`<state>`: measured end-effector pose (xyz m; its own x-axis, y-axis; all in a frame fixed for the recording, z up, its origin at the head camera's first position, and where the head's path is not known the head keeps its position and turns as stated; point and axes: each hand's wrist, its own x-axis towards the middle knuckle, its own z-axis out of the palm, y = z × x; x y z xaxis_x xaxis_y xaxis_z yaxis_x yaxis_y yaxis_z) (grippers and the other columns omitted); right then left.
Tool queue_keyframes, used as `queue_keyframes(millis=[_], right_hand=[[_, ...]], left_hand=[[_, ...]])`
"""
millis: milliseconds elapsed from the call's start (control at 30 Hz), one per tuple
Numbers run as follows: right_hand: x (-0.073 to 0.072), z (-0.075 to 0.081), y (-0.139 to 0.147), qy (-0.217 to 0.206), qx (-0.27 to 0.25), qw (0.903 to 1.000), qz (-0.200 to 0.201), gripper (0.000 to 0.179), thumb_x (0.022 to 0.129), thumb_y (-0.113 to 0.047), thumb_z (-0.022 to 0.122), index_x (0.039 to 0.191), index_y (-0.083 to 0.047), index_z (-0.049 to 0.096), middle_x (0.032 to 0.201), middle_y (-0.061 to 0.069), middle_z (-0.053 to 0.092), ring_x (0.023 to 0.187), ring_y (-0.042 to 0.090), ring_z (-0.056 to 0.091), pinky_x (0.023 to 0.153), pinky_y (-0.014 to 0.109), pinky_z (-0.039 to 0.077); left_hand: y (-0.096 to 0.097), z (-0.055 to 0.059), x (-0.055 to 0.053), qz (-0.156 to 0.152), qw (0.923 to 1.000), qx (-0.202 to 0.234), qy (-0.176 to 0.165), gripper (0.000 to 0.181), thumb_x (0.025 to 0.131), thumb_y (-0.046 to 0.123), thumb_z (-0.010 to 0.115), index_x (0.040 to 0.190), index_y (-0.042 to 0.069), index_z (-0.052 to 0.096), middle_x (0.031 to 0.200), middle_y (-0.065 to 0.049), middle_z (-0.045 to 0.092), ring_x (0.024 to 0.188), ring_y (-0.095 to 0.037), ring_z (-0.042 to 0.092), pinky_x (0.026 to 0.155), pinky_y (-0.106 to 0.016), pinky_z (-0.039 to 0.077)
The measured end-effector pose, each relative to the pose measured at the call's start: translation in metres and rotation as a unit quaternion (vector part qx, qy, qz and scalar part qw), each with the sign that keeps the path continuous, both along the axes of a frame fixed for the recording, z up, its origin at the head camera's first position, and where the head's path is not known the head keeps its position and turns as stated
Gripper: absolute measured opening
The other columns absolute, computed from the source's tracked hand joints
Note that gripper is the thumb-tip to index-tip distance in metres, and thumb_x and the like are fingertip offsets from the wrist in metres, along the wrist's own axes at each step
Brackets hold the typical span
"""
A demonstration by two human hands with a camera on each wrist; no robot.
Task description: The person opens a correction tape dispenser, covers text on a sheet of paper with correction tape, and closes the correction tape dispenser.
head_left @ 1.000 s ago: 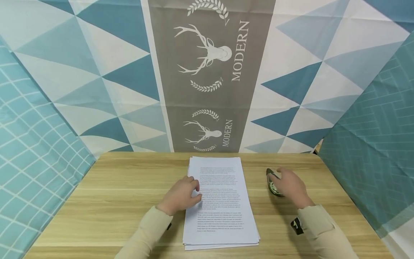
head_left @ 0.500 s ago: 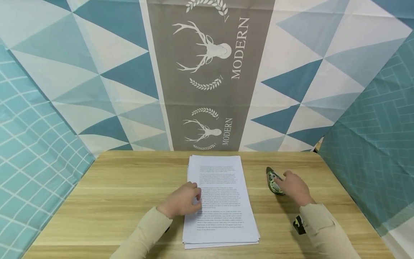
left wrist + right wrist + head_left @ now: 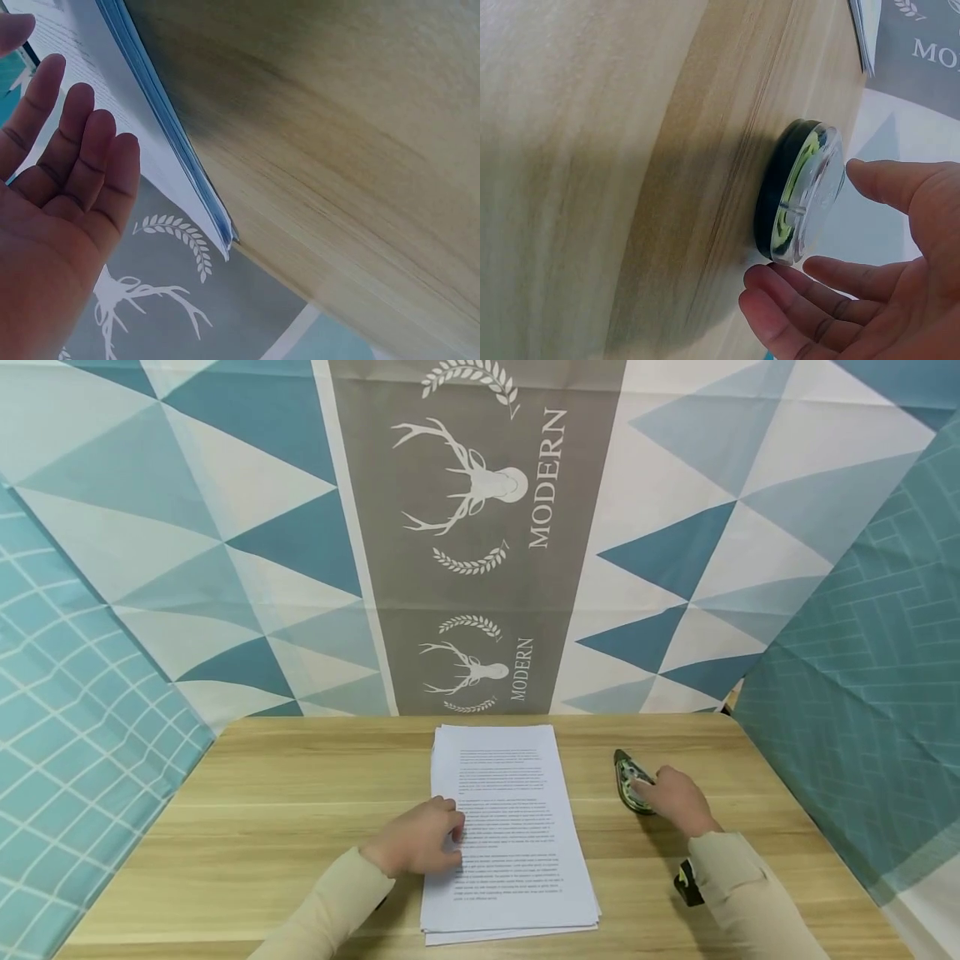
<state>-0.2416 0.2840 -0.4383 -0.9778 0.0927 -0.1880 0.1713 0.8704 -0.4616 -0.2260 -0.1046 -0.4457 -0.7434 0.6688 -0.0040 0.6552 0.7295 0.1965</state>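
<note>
A teardrop-shaped correction tape (image 3: 628, 781) with a clear cover and green and black parts lies on the table, right of the paper. My right hand (image 3: 681, 800) is just to its right. In the right wrist view, the thumb (image 3: 885, 184) is beside the clear cover and the fingers (image 3: 780, 296) are spread near its end. On the left, a stack of printed paper (image 3: 510, 835) lies lengthwise on the table. My left hand (image 3: 420, 837) hovers over the stack's left edge, fingers loosely bent, palm visible and holding nothing in the left wrist view.
The wood-grain table (image 3: 300, 810) reaches back to a patterned cloth wall (image 3: 480, 568) with deer heads and triangles. Tiled-pattern sheets stand at the left (image 3: 82, 677) and right (image 3: 862, 693). A small black device (image 3: 686, 883) is under the right sleeve.
My left hand has slid a little toward me along the paper's edge. My right hand has drawn back slightly, uncovering more of the correction tape. The paper and correction tape stay in place.
</note>
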Motion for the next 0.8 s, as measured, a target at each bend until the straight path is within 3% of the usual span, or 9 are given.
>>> queue_keyframes(millis=[200,433,667,800], right_hand=[[-0.001,-0.002,0.000,-0.007,-0.008,0.9999,-0.007,0.042,0.092,-0.032,0.051,0.092,0.011,0.054,0.079,0.016,0.054,0.065,0.022,0.046,0.055,0.032,0.037],[-0.002,-0.004,-0.002,-0.008,-0.012,0.9998,-0.010,0.035,0.091,-0.030,0.053,0.080,0.003,0.053,0.072,0.011,0.050,0.061,0.021,0.044,0.053,0.031,0.035],[-0.003,-0.005,-0.002,-0.003,-0.022,0.9994,-0.025,0.040,0.090,-0.030,0.055,0.089,0.010,0.055,0.079,0.018,0.054,0.066,0.023,0.047,0.056,0.032,0.039],[-0.006,-0.006,-0.002,0.001,-0.027,0.9992,-0.030,0.058,0.090,-0.032,0.056,0.112,0.021,0.048,0.105,0.038,0.054,0.085,0.040,0.056,0.070,0.043,0.048]], left_hand=[[-0.002,-0.004,0.000,-0.008,0.9999,-0.002,-0.015,0.015,0.071,0.026,0.067,0.072,0.019,0.054,0.075,0.010,0.043,0.070,-0.007,0.039,0.063,-0.020,0.036],[-0.006,-0.012,-0.001,-0.009,0.9999,0.007,-0.010,0.016,0.070,0.027,0.067,0.070,0.020,0.052,0.073,0.010,0.040,0.068,-0.006,0.038,0.059,-0.019,0.034],[-0.007,-0.013,-0.001,-0.012,0.9999,0.006,-0.011,0.017,0.071,0.027,0.067,0.072,0.020,0.051,0.075,0.010,0.040,0.070,-0.006,0.037,0.060,-0.018,0.034],[-0.007,-0.014,0.000,-0.013,0.9998,0.008,-0.010,0.017,0.071,0.026,0.067,0.073,0.020,0.051,0.075,0.010,0.039,0.070,-0.006,0.037,0.061,-0.018,0.033]])
